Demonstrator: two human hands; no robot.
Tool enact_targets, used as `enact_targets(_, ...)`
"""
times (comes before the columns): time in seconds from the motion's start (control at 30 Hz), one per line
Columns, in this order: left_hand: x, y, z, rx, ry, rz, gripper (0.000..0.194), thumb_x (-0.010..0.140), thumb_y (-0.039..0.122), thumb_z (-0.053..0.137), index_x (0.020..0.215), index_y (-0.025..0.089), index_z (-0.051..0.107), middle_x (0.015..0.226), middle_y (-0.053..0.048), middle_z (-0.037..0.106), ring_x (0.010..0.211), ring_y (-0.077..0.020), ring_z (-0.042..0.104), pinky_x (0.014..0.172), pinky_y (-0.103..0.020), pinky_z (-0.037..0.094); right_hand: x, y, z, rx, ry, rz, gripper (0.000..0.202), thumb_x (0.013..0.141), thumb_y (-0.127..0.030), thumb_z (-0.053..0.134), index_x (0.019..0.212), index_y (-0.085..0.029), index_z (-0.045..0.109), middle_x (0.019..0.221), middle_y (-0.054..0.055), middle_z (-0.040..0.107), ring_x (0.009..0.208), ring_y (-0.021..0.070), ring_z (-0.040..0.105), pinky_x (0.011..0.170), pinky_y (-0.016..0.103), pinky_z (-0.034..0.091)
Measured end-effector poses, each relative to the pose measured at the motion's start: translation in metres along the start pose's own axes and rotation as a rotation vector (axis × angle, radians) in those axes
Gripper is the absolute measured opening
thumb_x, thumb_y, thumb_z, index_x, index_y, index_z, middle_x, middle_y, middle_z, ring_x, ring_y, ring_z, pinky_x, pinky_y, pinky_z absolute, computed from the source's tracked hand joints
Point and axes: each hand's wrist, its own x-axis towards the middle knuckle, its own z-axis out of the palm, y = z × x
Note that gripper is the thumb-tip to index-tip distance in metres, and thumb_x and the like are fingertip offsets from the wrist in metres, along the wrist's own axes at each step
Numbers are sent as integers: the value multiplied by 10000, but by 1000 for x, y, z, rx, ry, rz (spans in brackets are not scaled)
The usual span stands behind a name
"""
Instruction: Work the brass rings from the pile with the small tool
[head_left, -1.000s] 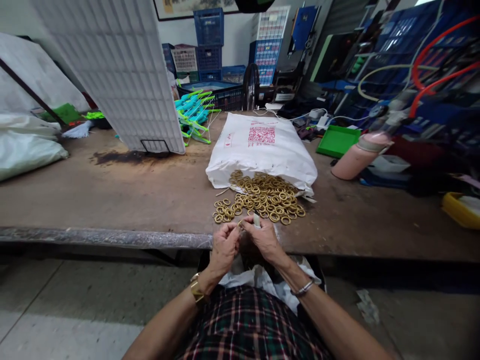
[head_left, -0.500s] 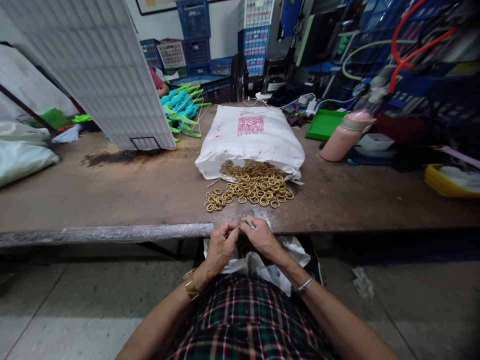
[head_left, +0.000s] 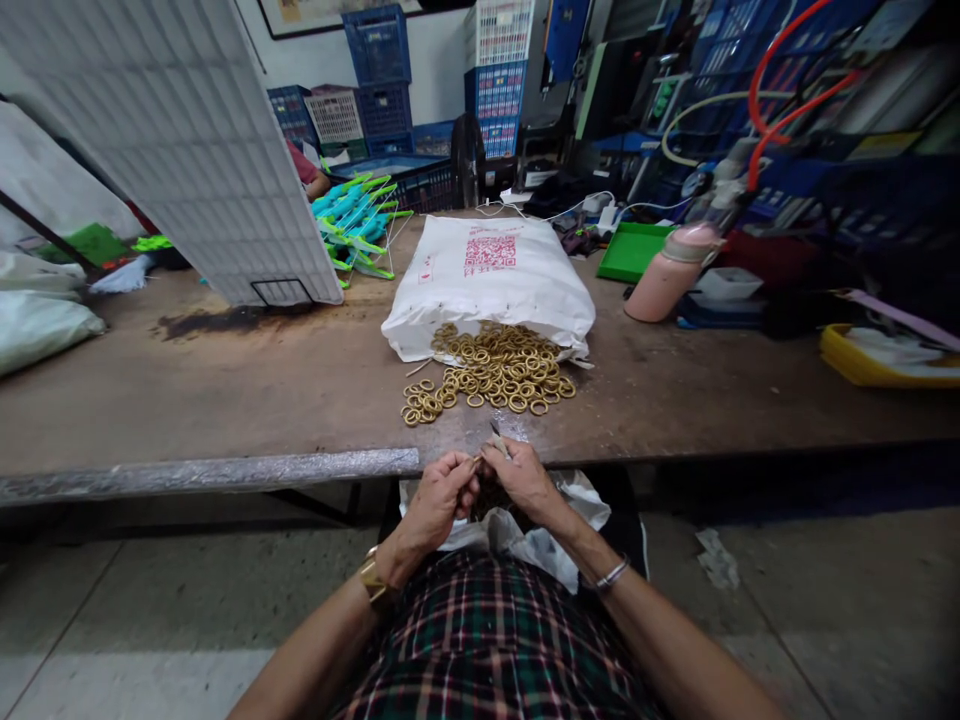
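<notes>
My left hand point(head_left: 441, 498) is closed in a pinch just in front of the table edge, on a small brownish piece that looks like a ring, mostly covered by the fingers. Against its fingertips works my right hand point(head_left: 523, 482), wrapped around a small knife point(head_left: 498, 438) whose dark tip points up and away. Beyond both hands, a pile of brass-coloured rings point(head_left: 510, 375) spills from the mouth of a white sack point(head_left: 495, 285) with red print. Below my hands, a pale plastic bag point(head_left: 525, 545) lies open on my lap, with dark brownish contents partly hidden.
A ribbed white panel point(head_left: 277, 230) stands on the left of the table point(head_left: 262, 400), beside turquoise and green frames point(head_left: 360, 220). To the right are a green tray point(head_left: 634, 252), a pink bottle point(head_left: 667, 275) and a yellow basket point(head_left: 885, 365). Another person's arm shows behind the panel.
The view has shifted slightly to the right. My hands remain together; the left fingers have curled and turned a little, and the knife's tip now points more upward.
</notes>
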Motion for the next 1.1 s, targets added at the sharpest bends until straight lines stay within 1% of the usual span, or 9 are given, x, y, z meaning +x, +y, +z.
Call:
enact_targets(0.1,3,-1,2,25,30,32,341,694,474,609,698,169,457,523,67,449,372,-27,316,350,-160,190,-1,6,-6,-215,71,-86,241,800,-301,373,607,-188,461,514,-35,446,505,100,401,512,211,296)
enact_targets(0.27,7,-3,4,137,55,101,341,724,489,570,695,169,456,506,71,434,367,-29,294,355,-169,206,-10,12,-8,-543,-77,-241,137,783,-181,391,747,-194,523,621,4,561,566,120,483,552,220,292)
enact_targets(0.5,10,-6,4,260,103,145,325,746,481,538,692,173,449,519,68,434,403,-40,309,401,-176,246,-13,13,-4,-748,-120,-198,179,762,-151,408,873,-192,543,768,38,646,668,146,563,580,236,280)
enact_targets(0.63,5,-6,4,359,127,233,319,766,467,521,663,174,447,522,58,431,436,-55,342,436,-187,286,-11,13,-7,-782,-179,-169,189,760,-154,412,897,-186,538,750,42,647,666,148,566,569,241,262)
enact_targets(0.7,-2,-1,7,386,92,270,315,779,464,513,671,173,458,526,52,431,450,-60,355,445,-190,296,-9,11,-9,-794,-191,-109,183,778,-168,401,897,-187,539,726,43,645,652,151,566,556,245,250)
enact_targets(0.8,-14,10,13,327,-21,239,313,785,469,512,690,174,466,535,47,443,439,-55,355,429,-187,285,-6,8,-12,-826,-155,-28,185,803,-201,391,910,-189,541,713,46,644,639,158,564,536,253,227)
enact_targets(0.93,-14,17,14,93,-124,98,337,759,493,538,687,171,469,508,48,447,377,-43,324,371,-184,239,4,4,-10,-827,-89,-76,178,785,-179,411,905,-188,541,764,42,643,670,156,564,546,253,250)
enact_targets(1.03,-7,13,9,-57,-115,25,344,763,482,536,699,145,517,475,51,414,370,-42,308,357,-178,230,21,0,-6,-845,25,-118,202,808,-163,388,936,-188,542,882,56,637,757,161,568,606,252,300)
enact_targets(1.1,-4,11,4,-124,-72,-3,326,748,453,564,694,134,522,524,30,465,384,-39,329,351,-174,234,35,-2,-3,-871,59,-136,241,828,-175,380,1021,-198,522,978,63,619,827,166,564,641,251,321)
